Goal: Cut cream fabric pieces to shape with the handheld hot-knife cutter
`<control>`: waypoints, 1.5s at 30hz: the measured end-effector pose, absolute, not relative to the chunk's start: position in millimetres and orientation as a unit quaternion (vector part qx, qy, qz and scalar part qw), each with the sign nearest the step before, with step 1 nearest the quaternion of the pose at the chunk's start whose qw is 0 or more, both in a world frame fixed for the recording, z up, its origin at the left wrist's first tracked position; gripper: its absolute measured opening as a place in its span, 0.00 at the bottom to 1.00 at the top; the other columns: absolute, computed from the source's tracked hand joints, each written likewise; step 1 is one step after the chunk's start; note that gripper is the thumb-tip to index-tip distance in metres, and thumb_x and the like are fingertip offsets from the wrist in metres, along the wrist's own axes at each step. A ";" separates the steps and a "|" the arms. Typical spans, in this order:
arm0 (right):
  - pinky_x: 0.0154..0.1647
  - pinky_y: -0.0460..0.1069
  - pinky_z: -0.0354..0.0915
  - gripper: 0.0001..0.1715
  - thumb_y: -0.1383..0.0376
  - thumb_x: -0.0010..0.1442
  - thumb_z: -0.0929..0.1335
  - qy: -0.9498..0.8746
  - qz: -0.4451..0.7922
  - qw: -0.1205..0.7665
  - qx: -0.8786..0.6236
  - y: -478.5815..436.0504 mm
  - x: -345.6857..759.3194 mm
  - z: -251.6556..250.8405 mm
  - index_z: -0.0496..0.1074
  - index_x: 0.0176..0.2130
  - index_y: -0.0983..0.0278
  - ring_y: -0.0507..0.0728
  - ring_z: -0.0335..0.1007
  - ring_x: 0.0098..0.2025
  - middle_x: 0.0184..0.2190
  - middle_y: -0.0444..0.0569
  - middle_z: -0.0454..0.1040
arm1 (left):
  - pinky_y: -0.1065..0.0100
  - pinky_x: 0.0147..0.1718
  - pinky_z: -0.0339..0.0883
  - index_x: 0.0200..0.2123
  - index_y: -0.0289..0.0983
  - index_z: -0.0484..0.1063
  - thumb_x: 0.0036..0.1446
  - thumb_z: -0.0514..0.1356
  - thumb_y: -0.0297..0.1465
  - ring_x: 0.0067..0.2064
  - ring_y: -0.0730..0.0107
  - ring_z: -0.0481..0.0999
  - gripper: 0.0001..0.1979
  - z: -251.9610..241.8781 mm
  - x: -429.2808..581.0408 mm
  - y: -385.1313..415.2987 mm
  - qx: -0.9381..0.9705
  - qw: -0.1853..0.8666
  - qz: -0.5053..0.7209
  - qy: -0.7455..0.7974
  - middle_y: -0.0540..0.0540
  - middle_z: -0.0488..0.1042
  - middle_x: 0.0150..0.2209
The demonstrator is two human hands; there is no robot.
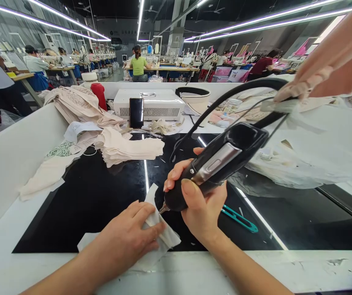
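Observation:
My right hand [202, 200] is wrapped round a black handheld tool [215, 164] with a silver lever and a thick black cable. The metal tip of the tool points down at a piece of white fabric [168, 234], at its right edge; whether it touches cannot be made out. Flat on that fabric lies my left hand [131, 231], fingers slightly spread, pressing it to the black glossy mat [108, 196]. More of the white cloth shows below and left of this hand.
Stacked beige fabric pieces [129, 145] lie at the back left. Behind stand a white vented box [163, 104] and a phone [136, 112]. A teal thread cutter [240, 219] is right of my right hand. A plastic bag [295, 164] sits at the right. Low walls edge the table.

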State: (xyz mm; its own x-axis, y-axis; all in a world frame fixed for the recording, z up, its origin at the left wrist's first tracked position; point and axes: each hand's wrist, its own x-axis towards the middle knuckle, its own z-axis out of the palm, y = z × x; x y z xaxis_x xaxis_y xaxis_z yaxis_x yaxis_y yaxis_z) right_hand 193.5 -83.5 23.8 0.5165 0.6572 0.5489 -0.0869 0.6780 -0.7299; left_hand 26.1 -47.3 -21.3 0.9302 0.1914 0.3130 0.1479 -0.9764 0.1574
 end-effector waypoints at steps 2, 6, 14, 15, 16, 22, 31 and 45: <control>0.25 0.46 0.71 0.19 0.61 0.60 0.76 -0.437 0.239 0.803 -0.329 -82.6 192.8 22.9 0.67 0.46 0.55 0.49 0.70 0.25 0.30 0.37 0.75 | 0.47 0.51 0.76 0.55 0.36 0.70 0.60 0.69 0.28 0.52 0.49 0.76 0.20 -23.6 26.3 -51.9 0.979 0.060 0.171 0.090 0.36 0.71 0.52; 0.26 0.47 0.71 0.18 0.61 0.60 0.75 -0.441 0.243 0.798 -0.332 -85.0 192.3 21.9 0.67 0.46 0.55 0.49 0.71 0.25 0.31 0.38 0.76 | 0.48 0.50 0.77 0.56 0.34 0.70 0.67 0.62 0.32 0.51 0.50 0.76 0.17 -24.4 24.9 -63.0 0.976 0.035 0.185 0.106 0.34 0.72 0.52; 0.25 0.46 0.71 0.20 0.61 0.58 0.77 -0.437 0.241 0.802 -0.328 -87.8 192.2 22.8 0.67 0.45 0.55 0.49 0.71 0.24 0.31 0.37 0.76 | 0.54 0.62 0.68 0.51 0.31 0.71 0.70 0.50 0.21 0.59 0.57 0.72 0.13 -13.1 28.7 -22.1 0.980 0.097 0.170 0.048 0.37 0.73 0.53; 0.25 0.46 0.71 0.19 0.61 0.58 0.76 -0.437 0.238 0.801 -0.333 -87.8 192.0 23.1 0.67 0.45 0.55 0.49 0.71 0.24 0.31 0.38 0.76 | 0.57 0.63 0.67 0.52 0.32 0.70 0.69 0.50 0.19 0.61 0.58 0.70 0.14 -13.4 30.3 -13.1 0.980 0.116 0.157 0.031 0.38 0.73 0.54; 0.25 0.46 0.70 0.19 0.61 0.58 0.76 -0.438 0.234 0.800 -0.338 -87.7 191.8 23.3 0.67 0.45 0.55 0.49 0.71 0.25 0.31 0.38 0.76 | 0.58 0.64 0.66 0.53 0.32 0.70 0.67 0.49 0.18 0.62 0.60 0.70 0.16 -14.2 31.7 -5.0 0.981 0.132 0.144 0.015 0.38 0.73 0.54; 0.25 0.46 0.71 0.19 0.60 0.58 0.76 -0.438 0.220 0.801 -0.344 -87.1 190.9 23.5 0.67 0.45 0.56 0.50 0.71 0.25 0.30 0.38 0.75 | 0.63 0.63 0.67 0.55 0.33 0.70 0.63 0.48 0.14 0.60 0.64 0.71 0.21 -21.4 28.3 17.7 0.979 0.166 0.114 -0.011 0.39 0.73 0.58; 0.25 0.47 0.71 0.19 0.58 0.59 0.77 -0.447 0.229 0.795 -0.341 -89.3 193.0 23.0 0.67 0.44 0.56 0.50 0.70 0.25 0.30 0.39 0.74 | 0.58 0.58 0.72 0.61 0.39 0.68 0.59 0.50 0.13 0.61 0.57 0.72 0.30 -17.3 16.5 17.3 0.989 0.131 0.069 -0.006 0.39 0.68 0.63; 0.24 0.48 0.71 0.25 0.59 0.58 0.76 -0.431 0.212 0.803 -0.353 -76.3 193.4 26.5 0.65 0.50 0.56 0.51 0.70 0.24 0.29 0.39 0.74 | 0.57 0.57 0.71 0.59 0.39 0.71 0.59 0.52 0.13 0.57 0.57 0.75 0.29 -19.6 17.6 10.8 0.990 0.098 0.105 -0.009 0.38 0.70 0.60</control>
State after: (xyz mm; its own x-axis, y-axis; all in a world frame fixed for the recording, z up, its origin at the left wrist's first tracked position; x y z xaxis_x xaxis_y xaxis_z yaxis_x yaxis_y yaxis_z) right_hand 193.4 -76.3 26.5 0.5391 0.6442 0.5426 -0.0353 0.6610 -0.7496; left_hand 17.6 10.8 -19.6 0.9778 0.0019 0.2097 -0.0393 -0.9806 0.1921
